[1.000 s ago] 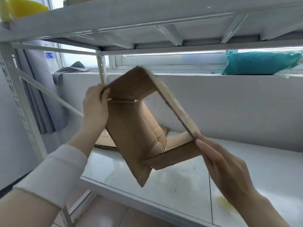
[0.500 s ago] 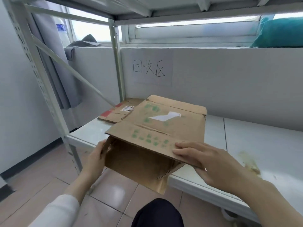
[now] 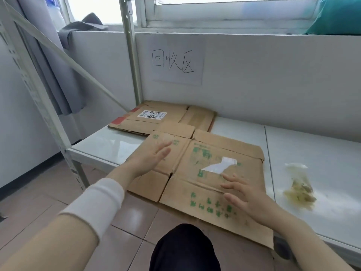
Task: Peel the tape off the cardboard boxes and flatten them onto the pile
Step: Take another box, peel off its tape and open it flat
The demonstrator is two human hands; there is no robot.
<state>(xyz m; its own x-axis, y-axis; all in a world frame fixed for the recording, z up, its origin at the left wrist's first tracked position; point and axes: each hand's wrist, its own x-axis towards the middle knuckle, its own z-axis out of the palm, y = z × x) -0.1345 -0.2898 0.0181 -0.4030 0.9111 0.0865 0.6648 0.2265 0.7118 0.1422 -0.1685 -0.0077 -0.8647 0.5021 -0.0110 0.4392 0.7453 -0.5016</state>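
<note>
A flattened brown cardboard box [image 3: 203, 173] with green print and a torn white label lies on the white shelf [image 3: 312, 157], its near edge overhanging the front. My left hand [image 3: 154, 157] hovers over its left panel, fingers spread, blurred. Spread out too, my right hand [image 3: 244, 194] is at or just above the right panel. Neither hand holds anything. Behind the box, against the wall, lies the pile of flattened cardboard [image 3: 162, 118] with a shipping label on top.
A crumpled wad of yellowish tape [image 3: 299, 190] lies on the shelf right of the box. A paper sign [image 3: 175, 63] with handwritten characters hangs on the wall. Metal rack posts [image 3: 132, 55] stand at left and back. My dark knee [image 3: 185, 249] is below the shelf edge.
The box, held open in the air a second ago, was folded flat and laid on the shelf. Both hands have let go of it and now spread above it.
</note>
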